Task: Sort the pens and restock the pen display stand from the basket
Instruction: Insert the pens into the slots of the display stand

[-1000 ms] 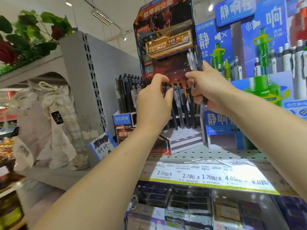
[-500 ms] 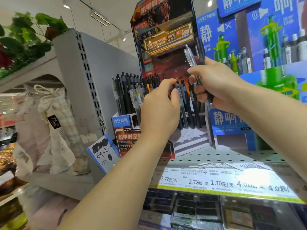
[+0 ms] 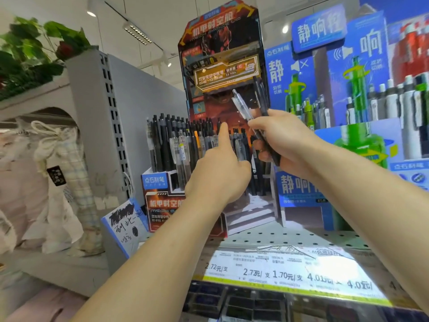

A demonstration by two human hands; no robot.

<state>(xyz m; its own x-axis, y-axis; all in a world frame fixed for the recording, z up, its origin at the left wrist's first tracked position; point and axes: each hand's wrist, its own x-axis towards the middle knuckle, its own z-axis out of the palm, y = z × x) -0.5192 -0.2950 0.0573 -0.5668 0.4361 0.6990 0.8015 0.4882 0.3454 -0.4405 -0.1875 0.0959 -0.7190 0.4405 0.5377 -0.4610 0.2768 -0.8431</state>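
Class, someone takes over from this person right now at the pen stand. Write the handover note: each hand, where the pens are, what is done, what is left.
Right hand: grips a bundle of pens, one clear and the rest dark, raised in front of the pen display stand.
Left hand: holds nothing; index finger extended toward the pens standing in the stand.
Done: the stand already holds rows of upright pens.
Left: slot the held bundle into matching rows. The basket is out of view, so remaining stock is unknown.
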